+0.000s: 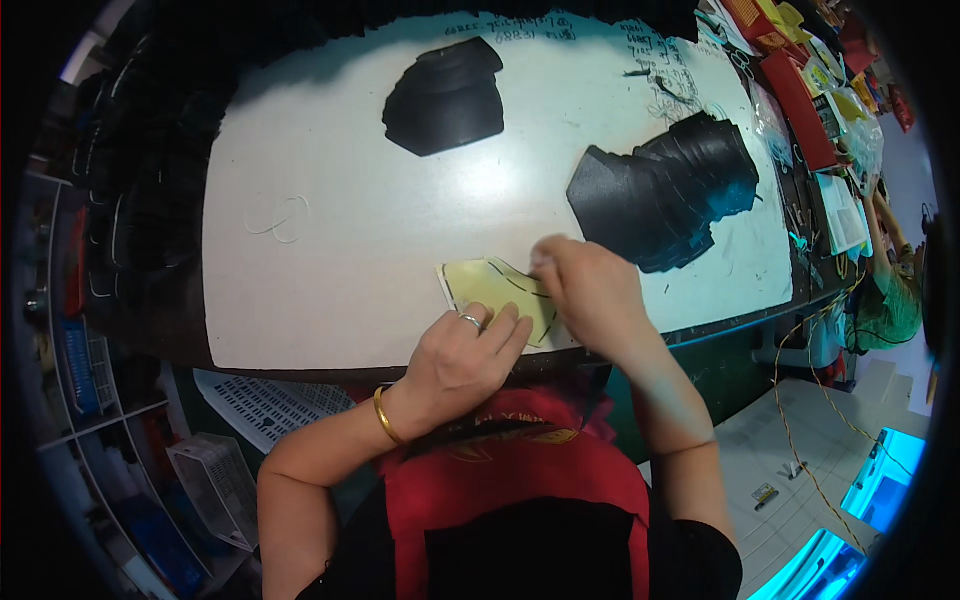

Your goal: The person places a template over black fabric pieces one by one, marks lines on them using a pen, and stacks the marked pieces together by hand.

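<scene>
A pale yellow pattern piece [472, 284] with dark slots along its curved edge lies near the table's front edge. What looks like a light piece shows beneath its left side. My left hand [462, 350] rests on it, fingers stretched out and pressing it down. At its right edge is my right hand [592, 295], fingers curled together in a pinch and smeared by motion; anything in them is hidden. Beyond my right hand lies a fanned stack of black cut pieces [650, 200]. Farther back is a smaller pile of black pieces [445, 98].
The white tabletop [320, 290] has handwriting at the back and a thin pale loop [292, 220] at left. Dark material [130, 200] hangs along the left. A red box [800, 110] and tools crowd the right edge. Another person [885, 305] is at far right.
</scene>
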`<action>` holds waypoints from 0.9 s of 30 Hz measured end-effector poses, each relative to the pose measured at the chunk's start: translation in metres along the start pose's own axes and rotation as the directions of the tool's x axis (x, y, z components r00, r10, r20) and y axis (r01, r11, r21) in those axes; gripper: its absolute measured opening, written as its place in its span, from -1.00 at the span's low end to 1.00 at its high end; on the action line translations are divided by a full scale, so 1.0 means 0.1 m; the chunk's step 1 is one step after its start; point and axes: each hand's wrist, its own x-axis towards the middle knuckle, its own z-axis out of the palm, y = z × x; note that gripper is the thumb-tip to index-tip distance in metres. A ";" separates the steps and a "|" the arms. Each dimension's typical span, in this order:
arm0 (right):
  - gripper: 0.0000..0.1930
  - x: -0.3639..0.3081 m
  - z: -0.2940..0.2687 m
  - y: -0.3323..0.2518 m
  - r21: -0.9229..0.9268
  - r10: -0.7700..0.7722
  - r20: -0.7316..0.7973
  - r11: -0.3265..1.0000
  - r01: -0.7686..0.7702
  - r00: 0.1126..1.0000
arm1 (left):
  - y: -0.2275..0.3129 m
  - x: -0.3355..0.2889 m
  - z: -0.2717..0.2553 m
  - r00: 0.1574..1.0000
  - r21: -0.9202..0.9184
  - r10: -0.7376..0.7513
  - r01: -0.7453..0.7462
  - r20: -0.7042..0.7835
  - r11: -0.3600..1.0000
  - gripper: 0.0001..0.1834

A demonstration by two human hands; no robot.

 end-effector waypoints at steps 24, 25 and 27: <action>-0.82 0.08 0.05 0.16 0.198 -0.140 0.076 0.973 0.123 0.987 | -0.24 -0.33 0.00 0.955 -0.220 -0.210 0.163 -0.209 0.962 -0.68; -0.83 0.08 0.08 0.15 0.123 -0.168 0.074 0.980 0.158 0.983 | -0.23 -0.33 0.01 0.953 -0.217 -0.217 0.171 -0.212 0.961 -0.68; -0.84 0.08 0.12 0.12 0.050 -0.197 0.077 0.980 0.194 0.977 | -0.23 -0.35 0.03 0.944 -0.247 -0.247 0.191 -0.218 0.950 -0.67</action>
